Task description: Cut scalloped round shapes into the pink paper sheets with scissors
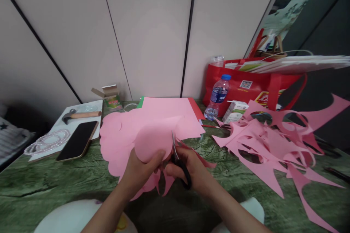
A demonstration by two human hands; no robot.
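Observation:
My left hand [146,164] grips a sheet of pink paper [154,136] with a rounded edge, thumb on top. In my right hand [187,162] is a pair of scissors with black handles [186,178]; its blades meet the paper's right side. Strips of partly cut pink paper hang below both hands. Underneath and behind lie rounded pink paper cut-outs [112,142], spread at the left of a stack of pink sheets [169,103]. Green and red paper edges show under that stack.
Pink paper scraps [262,145] heap at the right. Behind them stand a water bottle [218,96], a small carton [235,112] and a red bag [246,87]. At left are a phone [78,140], a hammer [82,114], a beaded string [49,141] and an open box [112,98].

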